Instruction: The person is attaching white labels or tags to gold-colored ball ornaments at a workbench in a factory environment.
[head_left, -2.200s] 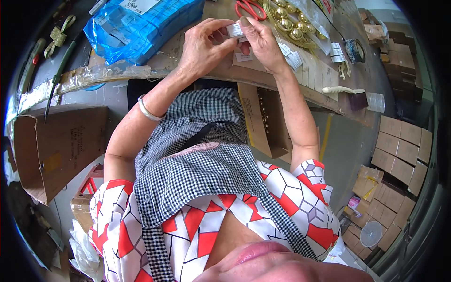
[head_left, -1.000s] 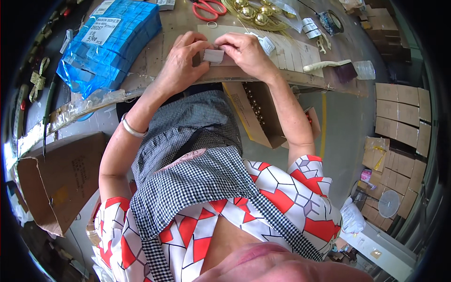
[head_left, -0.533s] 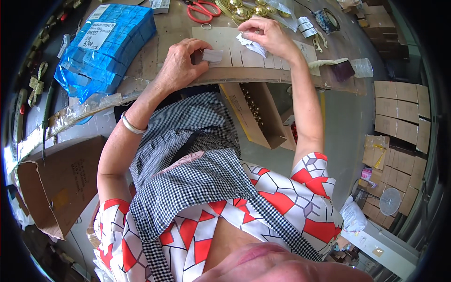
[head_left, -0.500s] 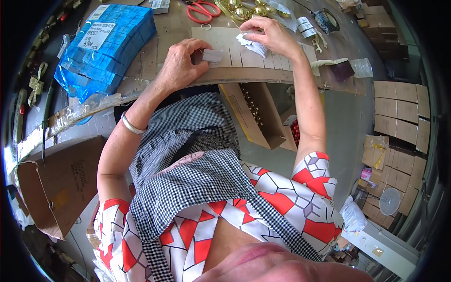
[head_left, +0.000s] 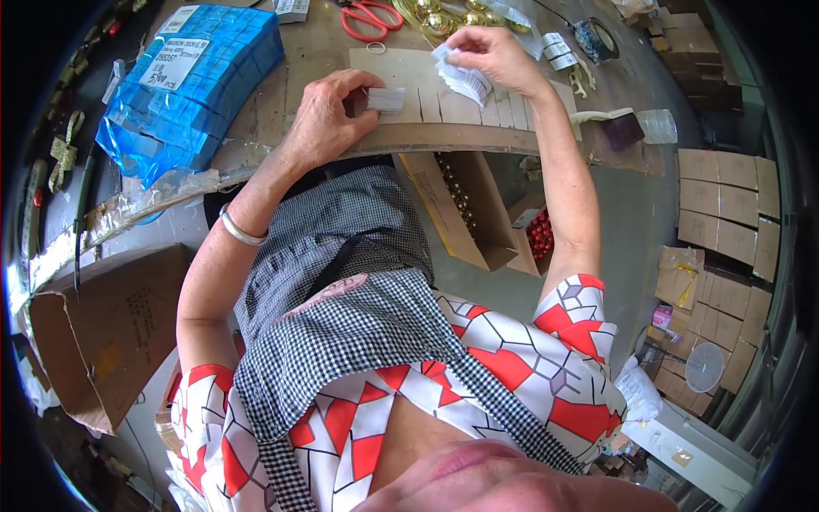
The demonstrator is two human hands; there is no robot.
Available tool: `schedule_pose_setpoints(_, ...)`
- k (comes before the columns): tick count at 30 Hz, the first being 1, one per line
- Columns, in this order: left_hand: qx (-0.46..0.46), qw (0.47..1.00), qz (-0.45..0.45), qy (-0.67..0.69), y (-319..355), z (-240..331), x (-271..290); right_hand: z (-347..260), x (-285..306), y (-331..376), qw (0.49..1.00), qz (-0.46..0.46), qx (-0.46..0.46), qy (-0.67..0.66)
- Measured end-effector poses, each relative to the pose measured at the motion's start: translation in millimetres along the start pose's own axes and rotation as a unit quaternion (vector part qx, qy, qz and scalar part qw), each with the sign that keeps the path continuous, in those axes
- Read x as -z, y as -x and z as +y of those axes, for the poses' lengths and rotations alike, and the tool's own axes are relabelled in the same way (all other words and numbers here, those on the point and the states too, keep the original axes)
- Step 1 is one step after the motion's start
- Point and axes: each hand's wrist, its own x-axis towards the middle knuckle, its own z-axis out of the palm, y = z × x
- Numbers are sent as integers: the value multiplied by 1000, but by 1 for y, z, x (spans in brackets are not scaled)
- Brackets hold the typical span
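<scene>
Since a second ago, your right hand [head_left: 502, 61] has left the white stack [head_left: 390, 101]; its thumb and forefinger now pinch a white slip [head_left: 441, 52], fanned slips [head_left: 466, 84] close by those fingertips. Your left hand [head_left: 331, 111] clamps the stack between thumb and fingers.

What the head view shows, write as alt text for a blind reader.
A person's left hand holds a stack of white slips at a workbench, with the right hand at a fanned bunch of slips. Nearby are a blue plastic-wrapped package and gold balls.
</scene>
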Motion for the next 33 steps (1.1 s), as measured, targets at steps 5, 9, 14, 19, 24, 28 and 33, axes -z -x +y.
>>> schedule_pose_setpoints(5,7,1000,-1,6,0,1,2,3,7,29,980,134,-80,-126)
schedule_pose_setpoints(9,14,1000,-16,0,0,2,2,18,-11,42,971,155,-152,-104)
schedule_pose_setpoints(14,-3,1000,-26,-15,-2,4,-1,24,-11,42,980,140,-128,62)
schedule_pose_setpoints(19,-16,998,-54,1,-16,6,-17,18,-4,43,962,112,-125,215)
schedule_pose_setpoints(24,-19,995,-92,-11,-32,11,-36,13,-5,37,962,60,-166,210)
schedule_pose_setpoints(28,-15,994,-111,-8,-38,14,-43,20,-8,34,975,7,-152,161)
schedule_pose_setpoints(33,-16,994,-107,-8,-37,12,-42,15,-14,37,975,31,-109,190)
